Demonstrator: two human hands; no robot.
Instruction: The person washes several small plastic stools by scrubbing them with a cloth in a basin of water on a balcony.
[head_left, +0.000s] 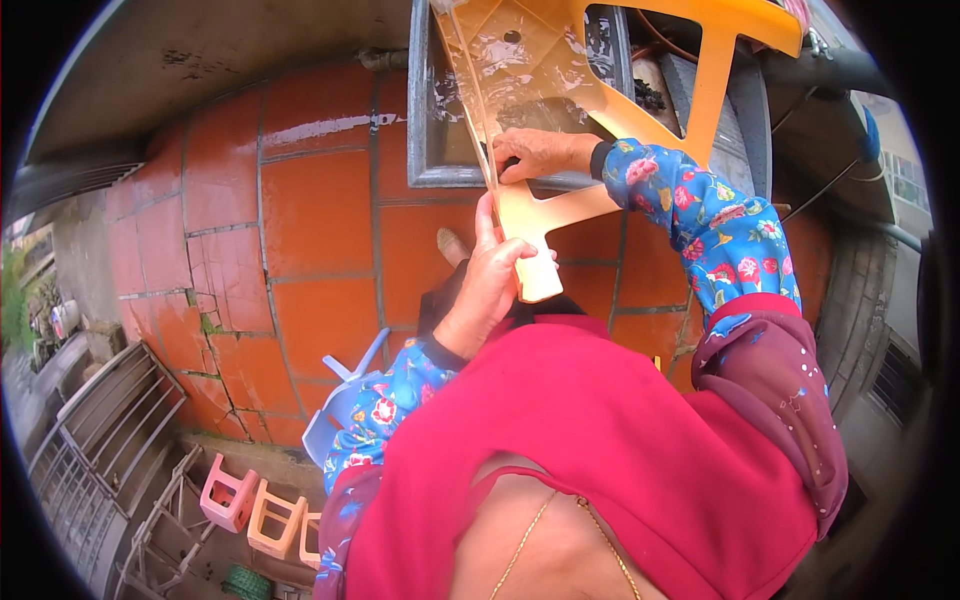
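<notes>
An orange-yellow plastic stool (711, 82) lies tilted over a grey basin (417, 135) with water in it. My left hand (491, 277) grips the end of one stool leg, thumb on top and fingertips showing at its far side. My right hand (541, 154) is bent against the inside of the stool near the leg's base; something dark shows under its fingers, too hidden to name. The stool's seat looks wet. Blue floral sleeve covers (712, 217) reach to both wrists.
Red floor tiles (319, 217), wet in places, surround the basin. A blue plastic stool (341, 405) stands by my left elbow. Pink (229, 495) and cream (276, 521) small stools sit at the lower left beside a metal rack (161, 525). A grey pipe (840, 71) crosses at the upper right.
</notes>
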